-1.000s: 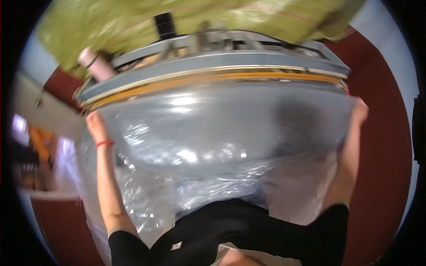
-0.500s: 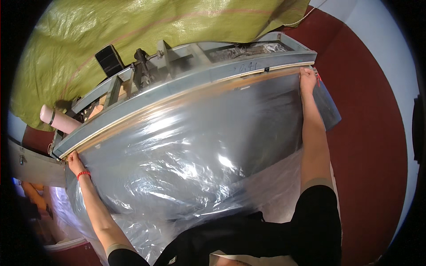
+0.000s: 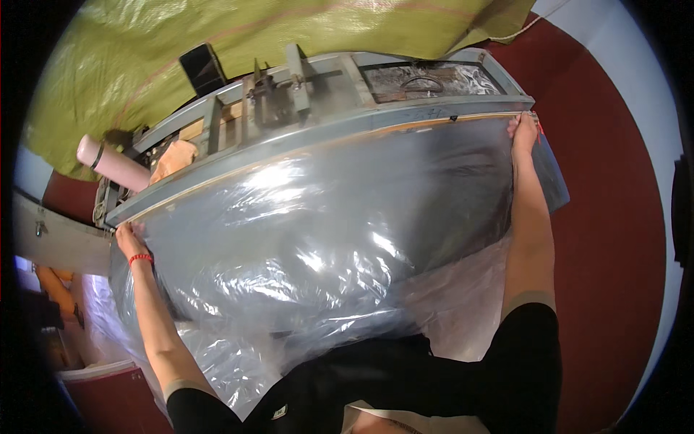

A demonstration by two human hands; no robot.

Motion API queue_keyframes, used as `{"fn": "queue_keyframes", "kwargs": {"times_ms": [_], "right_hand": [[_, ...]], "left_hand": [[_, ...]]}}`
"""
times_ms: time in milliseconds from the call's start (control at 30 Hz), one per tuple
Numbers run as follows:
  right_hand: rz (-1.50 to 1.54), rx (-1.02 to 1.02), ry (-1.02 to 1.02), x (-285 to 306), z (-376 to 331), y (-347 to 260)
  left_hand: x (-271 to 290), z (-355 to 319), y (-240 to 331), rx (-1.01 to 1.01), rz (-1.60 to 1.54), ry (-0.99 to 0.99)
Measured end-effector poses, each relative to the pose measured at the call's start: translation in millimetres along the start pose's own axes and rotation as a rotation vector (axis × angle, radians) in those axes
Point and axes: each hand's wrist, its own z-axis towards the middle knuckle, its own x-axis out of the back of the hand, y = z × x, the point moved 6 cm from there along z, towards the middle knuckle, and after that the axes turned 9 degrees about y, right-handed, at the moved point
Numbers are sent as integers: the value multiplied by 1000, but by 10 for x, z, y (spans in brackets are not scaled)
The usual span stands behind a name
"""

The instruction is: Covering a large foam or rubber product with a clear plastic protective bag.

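Note:
A wide sheet of clear plastic film [image 3: 318,210] spreads over a grey surface in front of me, creased and shining in its nearer part. My left hand [image 3: 131,241], with a red bracelet at the wrist, is closed on the film's edge at the far left end of a grey metal frame [image 3: 289,137]. At the frame's right end my right hand [image 3: 525,133] pinches the other end of that edge. Between my hands the edge lies along a thin pale strip [image 3: 347,134] on the frame's near side.
Behind the frame's front bar lie a pink bottle [image 3: 116,165], an orange cloth [image 3: 173,159] and metal clamp parts [image 3: 271,94]. A dark phone [image 3: 202,69] leans by a yellow-green tarp [image 3: 289,32]. Dark red floor [image 3: 607,239] stretches right; a grey panel [image 3: 58,235] stands left.
The view has shifted, so the frame sits higher and further right. More of the frame's inside and the orange cloth shows. Both hands stay at the film's edge.

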Motion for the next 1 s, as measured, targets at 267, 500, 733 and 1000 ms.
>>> {"fn": "queue_keyframes", "kwargs": {"times_ms": [267,500,733,1000], "right_hand": [[-139,117,-83,688,-245,-549],[-684,842,96,951,-565,-1331],[1,905,-1094,-1298,-4621,-2493],[86,167,-1586,-1420,-5242,-1955]], "left_hand": [[-16,-1058,980,-140,212,-389],[-263,-2227,1604,-138,57,-594],[124,-2582,1882,-167,66,-611],[518,-2626,1835,-258,515,-830]]}}
